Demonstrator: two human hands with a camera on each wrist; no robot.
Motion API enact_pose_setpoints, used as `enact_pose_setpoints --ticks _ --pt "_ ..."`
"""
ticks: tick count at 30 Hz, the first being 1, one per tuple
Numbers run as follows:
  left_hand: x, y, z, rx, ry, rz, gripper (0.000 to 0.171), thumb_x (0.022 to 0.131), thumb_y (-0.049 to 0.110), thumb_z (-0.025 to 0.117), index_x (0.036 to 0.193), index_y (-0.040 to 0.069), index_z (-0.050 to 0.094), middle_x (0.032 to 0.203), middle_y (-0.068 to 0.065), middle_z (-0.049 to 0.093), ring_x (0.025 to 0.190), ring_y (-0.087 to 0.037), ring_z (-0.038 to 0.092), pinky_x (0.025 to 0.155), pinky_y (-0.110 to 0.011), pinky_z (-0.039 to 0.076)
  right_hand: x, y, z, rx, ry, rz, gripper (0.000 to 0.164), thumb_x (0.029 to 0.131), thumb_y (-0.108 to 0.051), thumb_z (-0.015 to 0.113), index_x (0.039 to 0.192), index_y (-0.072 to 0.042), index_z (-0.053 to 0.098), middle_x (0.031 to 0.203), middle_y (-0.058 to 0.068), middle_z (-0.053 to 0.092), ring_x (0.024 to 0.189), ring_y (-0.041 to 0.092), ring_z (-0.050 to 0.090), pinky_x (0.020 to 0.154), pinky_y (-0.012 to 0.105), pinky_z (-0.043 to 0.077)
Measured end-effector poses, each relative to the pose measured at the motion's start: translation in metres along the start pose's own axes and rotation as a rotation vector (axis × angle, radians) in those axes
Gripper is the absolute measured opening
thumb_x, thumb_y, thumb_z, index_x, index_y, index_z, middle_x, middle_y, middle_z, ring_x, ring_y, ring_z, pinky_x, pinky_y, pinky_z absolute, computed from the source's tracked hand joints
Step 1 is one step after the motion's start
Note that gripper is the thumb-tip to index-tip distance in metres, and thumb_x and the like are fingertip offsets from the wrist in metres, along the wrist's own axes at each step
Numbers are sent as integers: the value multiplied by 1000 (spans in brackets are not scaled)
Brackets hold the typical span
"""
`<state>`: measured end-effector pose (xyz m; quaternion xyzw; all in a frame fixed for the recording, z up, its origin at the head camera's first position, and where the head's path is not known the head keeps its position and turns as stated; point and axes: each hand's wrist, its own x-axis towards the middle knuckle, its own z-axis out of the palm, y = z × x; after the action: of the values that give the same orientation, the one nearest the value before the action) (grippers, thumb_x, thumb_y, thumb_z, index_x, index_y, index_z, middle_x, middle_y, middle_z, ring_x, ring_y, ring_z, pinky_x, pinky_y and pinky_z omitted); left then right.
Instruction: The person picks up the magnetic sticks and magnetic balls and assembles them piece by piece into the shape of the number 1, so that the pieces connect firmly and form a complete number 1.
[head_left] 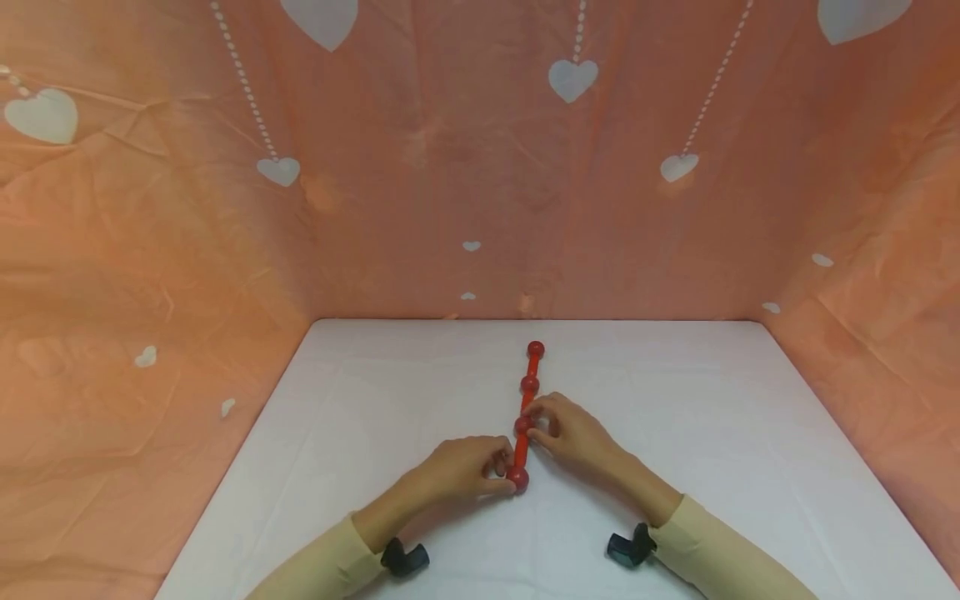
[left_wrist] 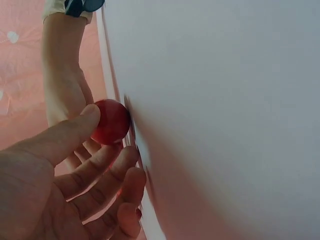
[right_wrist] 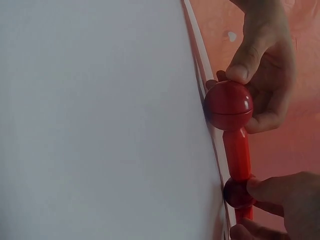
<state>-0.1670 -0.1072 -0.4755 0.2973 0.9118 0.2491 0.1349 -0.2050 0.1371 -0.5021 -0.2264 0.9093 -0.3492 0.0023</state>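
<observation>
Several red balls joined by short red rods [head_left: 521, 450] form a nearly straight row on the white table [head_left: 360, 367], running away from me. The left hand [head_left: 465, 468] holds the nearest red ball [left_wrist: 112, 121] with its thumb on the ball and the fingers curled along its other side. At the second red ball [right_wrist: 239, 193], the right hand [head_left: 573, 433] pinches with thumb and fingers. A faceted red rod [right_wrist: 237, 154] lies between the two held balls. Past the right hand are a third ball [head_left: 530, 384] and the far end ball [head_left: 536, 350], which nobody touches.
Orange cloth walls [head_left: 480, 183] with white hearts stand behind the table and at both sides. Dark devices are strapped at the left wrist [head_left: 405, 558] and right wrist [head_left: 632, 547]. The far table edge [head_left: 637, 321] lies a little beyond the end ball.
</observation>
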Motion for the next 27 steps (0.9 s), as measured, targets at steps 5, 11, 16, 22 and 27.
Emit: enact_pose_setpoints --ticks 5,11,16,22,27 --pt "6 7 3 10 18 -21 28 91 37 88 105 24 67 84 18 64 75 -1 56 70 -24 48 2 4 -6 27 -9 -3 30 96 -17 83 123 -23 72 114 -7 70 81 12 56 69 26 52" --pt "10 12 5 25 41 -18 28 92 38 87 105 24 66 85 18 64 76 0 56 71 -23 47 5 7 -11 38 -22 -8 28 97 -16 81 123 -23 72 113 -8 70 85 13 57 75 28 52" --pt "12 14 5 22 43 -33 28 92 38 87 104 24 66 84 18 63 75 -2 55 70 -23 47 6 7 -12 46 -34 -18 28 98 -15 80 123 -22 72 114 -5 69 84 12 57 73 27 52" --pt "11 12 3 -7 36 -64 27 92 38 87 106 24 68 85 18 64 77 -3 57 71 -26 48 5 7 -15 30 -38 -4 30 98 -16 80 126 -21 71 116 -4 69 83 13 56 72 27 52" --pt "10 4 0 -5 36 -71 26 93 39 85 108 24 69 87 17 65 78 -3 59 73 -26 50 0 8 -21 19 -36 38 34 98 -21 80 131 -23 69 127 -1 69 89 14 59 78 29 55"
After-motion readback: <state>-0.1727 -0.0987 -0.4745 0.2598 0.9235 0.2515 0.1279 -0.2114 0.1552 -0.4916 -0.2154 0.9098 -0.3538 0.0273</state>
